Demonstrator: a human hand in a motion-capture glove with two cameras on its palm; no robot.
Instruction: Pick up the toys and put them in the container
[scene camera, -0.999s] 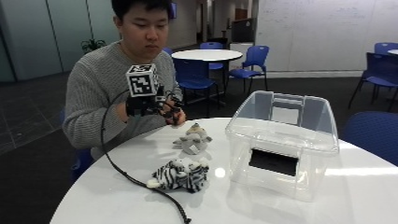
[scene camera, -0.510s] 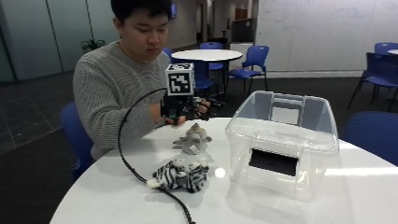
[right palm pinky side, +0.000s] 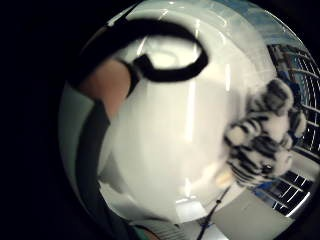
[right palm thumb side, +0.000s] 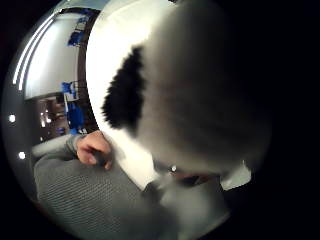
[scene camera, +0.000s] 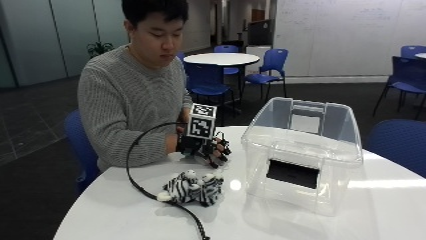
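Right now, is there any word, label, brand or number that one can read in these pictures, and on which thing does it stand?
None can be read.
Clear container: a dark patch on its front wall, no legible text.
Striped plush toy: no tag visible.

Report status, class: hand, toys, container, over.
Right hand low at the table, furry toy close to its palm, grip unseen. Zebra toy loose on table. Container open, nothing blocking it.
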